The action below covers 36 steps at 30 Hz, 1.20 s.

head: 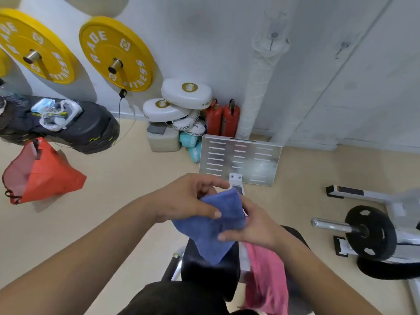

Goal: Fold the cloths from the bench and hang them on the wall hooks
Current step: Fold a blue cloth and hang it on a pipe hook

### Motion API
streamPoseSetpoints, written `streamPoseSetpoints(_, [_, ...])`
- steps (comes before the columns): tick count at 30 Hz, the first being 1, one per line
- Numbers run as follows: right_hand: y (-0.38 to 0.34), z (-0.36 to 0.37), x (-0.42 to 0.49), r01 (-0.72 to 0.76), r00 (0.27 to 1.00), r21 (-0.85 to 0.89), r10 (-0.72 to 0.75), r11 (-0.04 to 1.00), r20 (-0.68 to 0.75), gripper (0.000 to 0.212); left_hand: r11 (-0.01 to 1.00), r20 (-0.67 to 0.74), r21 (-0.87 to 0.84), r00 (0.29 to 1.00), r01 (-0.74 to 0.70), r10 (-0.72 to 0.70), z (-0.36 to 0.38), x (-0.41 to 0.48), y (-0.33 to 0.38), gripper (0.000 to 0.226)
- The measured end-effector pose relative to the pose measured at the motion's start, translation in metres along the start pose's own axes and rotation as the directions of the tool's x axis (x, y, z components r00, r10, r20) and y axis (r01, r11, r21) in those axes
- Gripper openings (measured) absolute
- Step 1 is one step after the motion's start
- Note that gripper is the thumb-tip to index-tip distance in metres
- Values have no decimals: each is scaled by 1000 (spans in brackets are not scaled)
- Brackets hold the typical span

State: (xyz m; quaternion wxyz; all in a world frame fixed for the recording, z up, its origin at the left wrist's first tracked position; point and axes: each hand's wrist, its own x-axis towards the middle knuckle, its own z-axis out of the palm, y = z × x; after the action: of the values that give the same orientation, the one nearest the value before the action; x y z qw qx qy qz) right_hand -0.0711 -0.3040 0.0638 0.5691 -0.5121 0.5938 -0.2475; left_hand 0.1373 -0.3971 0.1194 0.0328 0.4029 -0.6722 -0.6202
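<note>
Gym corner: white wall [204, 30], beige floor [127, 178]. Up and left of the left hand, two round yellow weight plates [116, 53] on wall pegs; below them an orange fabric bag [45, 176] on the floor. Above the hands, stacked white boxing pads [186, 94] beside two red fire extinguishers [223, 119].

Left hand [188, 198]: fingers closed on the upper left edge of the folded blue terry cloth [216, 226], thumb on top. Cloth held in the air between both hands, lower corner hanging over the black padded bench [209, 273]. Right hand [254, 226]: clamped on the cloth's right side, thumb across the front.

Below the right hand, a pink cloth [268, 276] draped on the bench. Up and right, two metal wall hooks [273, 36]. Right of the hands, a black plate on a steel bar [368, 233].
</note>
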Motion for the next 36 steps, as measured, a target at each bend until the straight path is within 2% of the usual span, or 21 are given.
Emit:
streamPoseSetpoints(2, [-30,-16,-3,43,999,-6,-43,999,-1,42,997,-18,53,998,-60,61,-11,2,17,59])
streamPoseSetpoints(4, [-43,-26,-2,71,995,-3,-71,997,-65,15,991,-66,89,993,-95,102,-19,3,30,61])
streamPoseSetpoints(5, [-47,-31,-2,76,992,7,-75,997,-99,16,989,-69,117,992,-95,103,-23,3,35,57])
streamPoseSetpoints(7, [-48,-37,-1,54,988,77,-43,996,-147,33,969,-33,244,998,-47,56,-30,1,37,36])
streamPoseSetpoints(9, [-48,-40,0,28,984,149,-1,988,-180,45,940,-75,339,997,21,5,-35,3,35,24])
streamPoseSetpoints(11, [-49,-43,1,12,969,146,24,989,-244,46,961,-182,274,983,32,19,-38,6,33,23])
streamPoseSetpoints(12, [-50,-44,2,15,955,146,30,989,-296,45,982,-212,187,977,8,32,-39,8,35,22])
streamPoseSetpoints(14, [-49,-48,5,31,917,208,55,978,-395,38,998,-216,-45,976,-45,34,-37,13,36,18])
streamPoseSetpoints(16, [-45,-52,5,43,899,240,67,970,-434,34,986,-223,-147,974,-75,41,-32,17,35,24])
streamPoseSetpoints(23, [-35,-54,10,10,920,289,104,957,-378,14,976,-311,-194,950,-98,34,-26,33,21,22])
streamPoseSetpoints(27, [-44,-59,18,39,938,277,61,960,-342,25,985,-337,-151,941,-88,33,-34,44,23,23])
streamPoseSetpoints(29, [-45,-62,19,52,934,254,43,966,-354,33,988,-344,-115,937,-101,55,-36,47,24,21])
streamPoseSetpoints(33, [-40,-58,15,138,907,259,-17,956,-422,26,988,-324,-88,941,-129,94,-29,47,20,18])
streamPoseSetpoints(36, [-34,-50,14,198,882,187,-92,962,-462,22,982,-311,-114,944,-151,109,-26,45,16,19])
